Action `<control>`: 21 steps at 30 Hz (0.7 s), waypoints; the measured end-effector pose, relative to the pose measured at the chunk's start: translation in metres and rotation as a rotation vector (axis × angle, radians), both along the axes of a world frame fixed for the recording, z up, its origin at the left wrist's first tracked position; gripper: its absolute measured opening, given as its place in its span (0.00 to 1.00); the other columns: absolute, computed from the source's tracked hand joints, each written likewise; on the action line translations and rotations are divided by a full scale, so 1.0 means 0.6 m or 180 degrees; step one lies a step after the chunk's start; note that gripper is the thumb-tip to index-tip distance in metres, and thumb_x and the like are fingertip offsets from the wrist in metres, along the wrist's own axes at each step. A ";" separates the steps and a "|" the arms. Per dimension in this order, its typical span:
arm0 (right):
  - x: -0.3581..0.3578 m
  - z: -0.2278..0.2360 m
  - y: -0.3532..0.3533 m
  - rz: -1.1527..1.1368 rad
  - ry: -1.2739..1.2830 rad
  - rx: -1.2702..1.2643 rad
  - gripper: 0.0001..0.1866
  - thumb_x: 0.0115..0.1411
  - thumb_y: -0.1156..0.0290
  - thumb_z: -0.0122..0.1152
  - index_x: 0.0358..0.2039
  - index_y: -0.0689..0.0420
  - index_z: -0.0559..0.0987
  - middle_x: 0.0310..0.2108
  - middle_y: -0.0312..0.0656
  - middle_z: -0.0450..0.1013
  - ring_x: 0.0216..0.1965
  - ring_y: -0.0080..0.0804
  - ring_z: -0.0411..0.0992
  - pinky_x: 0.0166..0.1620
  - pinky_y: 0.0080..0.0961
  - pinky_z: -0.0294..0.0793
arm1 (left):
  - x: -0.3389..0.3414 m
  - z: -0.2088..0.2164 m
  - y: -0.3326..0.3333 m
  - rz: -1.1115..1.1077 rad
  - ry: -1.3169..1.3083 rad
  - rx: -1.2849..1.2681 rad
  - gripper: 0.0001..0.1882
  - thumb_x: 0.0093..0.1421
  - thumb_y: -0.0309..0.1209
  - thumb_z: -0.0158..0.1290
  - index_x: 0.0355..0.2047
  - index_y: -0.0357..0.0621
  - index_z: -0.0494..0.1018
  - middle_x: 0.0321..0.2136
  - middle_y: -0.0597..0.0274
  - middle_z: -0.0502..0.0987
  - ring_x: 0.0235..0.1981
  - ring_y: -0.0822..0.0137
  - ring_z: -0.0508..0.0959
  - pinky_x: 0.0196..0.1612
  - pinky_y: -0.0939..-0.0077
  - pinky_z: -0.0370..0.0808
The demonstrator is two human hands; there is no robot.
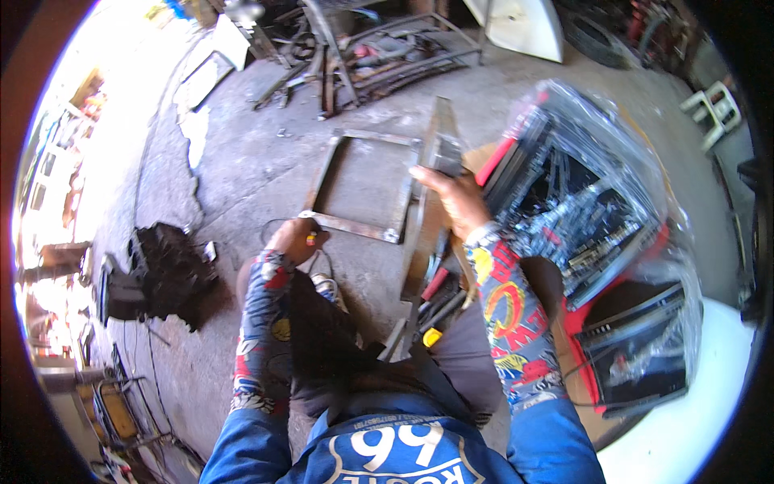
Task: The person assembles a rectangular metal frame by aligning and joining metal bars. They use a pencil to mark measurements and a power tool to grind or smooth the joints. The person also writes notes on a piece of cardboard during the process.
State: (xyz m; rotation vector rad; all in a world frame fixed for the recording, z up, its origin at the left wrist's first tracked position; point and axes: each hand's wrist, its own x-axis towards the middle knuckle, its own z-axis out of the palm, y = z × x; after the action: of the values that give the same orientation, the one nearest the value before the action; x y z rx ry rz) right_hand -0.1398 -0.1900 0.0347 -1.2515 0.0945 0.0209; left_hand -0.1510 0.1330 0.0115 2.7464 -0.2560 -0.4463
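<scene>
A rectangular frame of bare metal bars (355, 223) lies on the concrete floor in front of me. My left hand (297, 241) is closed at its near left corner; a small yellow and red bit shows at the fingers, and a thin dark cable loops beside them. What it holds is mostly hidden. Right of the frame runs a long, narrow brownish box (421, 250). At its far part, my right hand (456, 198) is closed round a grey metal piece (448, 153), thumb pointing left. Hand tools, one with a red handle (436, 283), and a yellow item (432, 337) lie near my knees.
Plastic-wrapped red and black panels (597, 194) with loose metal parts lie on the right, beside a white rounded surface (669, 411). On the left sits a broken black plastic part (165, 274). A metal rack (403, 73) with scrap, and a tyre (592, 40), stand at the back.
</scene>
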 end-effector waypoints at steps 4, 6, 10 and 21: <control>-0.001 0.009 0.000 -0.0068 0.0169 -0.0227 0.14 0.53 0.65 0.74 0.38 0.57 0.84 0.37 0.31 0.79 0.38 0.22 0.74 0.47 0.25 0.72 | -0.004 0.007 -0.006 0.0066 -0.0023 0.0234 0.16 0.59 0.44 0.57 0.36 0.43 0.81 0.33 0.45 0.82 0.36 0.46 0.83 0.40 0.57 0.79; -0.003 0.011 -0.001 -0.0055 0.0110 -0.0193 0.17 0.52 0.65 0.74 0.41 0.58 0.83 0.39 0.33 0.79 0.40 0.23 0.75 0.48 0.25 0.71 | -0.009 0.009 -0.006 0.0092 -0.0075 0.0068 0.17 0.58 0.45 0.57 0.35 0.44 0.81 0.31 0.45 0.82 0.36 0.45 0.83 0.39 0.56 0.79; -0.002 0.010 -0.003 -0.0055 0.0155 -0.0300 0.20 0.52 0.64 0.74 0.43 0.60 0.82 0.41 0.34 0.79 0.41 0.23 0.74 0.49 0.25 0.71 | -0.010 0.008 -0.005 0.0127 -0.0083 0.0087 0.18 0.58 0.45 0.58 0.33 0.42 0.80 0.30 0.45 0.82 0.34 0.45 0.82 0.38 0.55 0.78; -0.006 0.012 -0.004 -0.0096 0.0243 -0.0431 0.19 0.53 0.64 0.74 0.43 0.59 0.82 0.41 0.33 0.79 0.41 0.23 0.73 0.49 0.24 0.70 | -0.010 0.022 -0.014 0.0191 0.0140 0.0215 0.19 0.59 0.48 0.56 0.36 0.44 0.82 0.34 0.46 0.82 0.38 0.47 0.82 0.41 0.55 0.78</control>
State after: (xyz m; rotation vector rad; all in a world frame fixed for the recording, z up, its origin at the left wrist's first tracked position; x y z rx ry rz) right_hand -0.1433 -0.1924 0.0421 -1.3844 0.1834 0.0365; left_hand -0.1573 0.1247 0.0246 2.7978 -0.1495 -0.5071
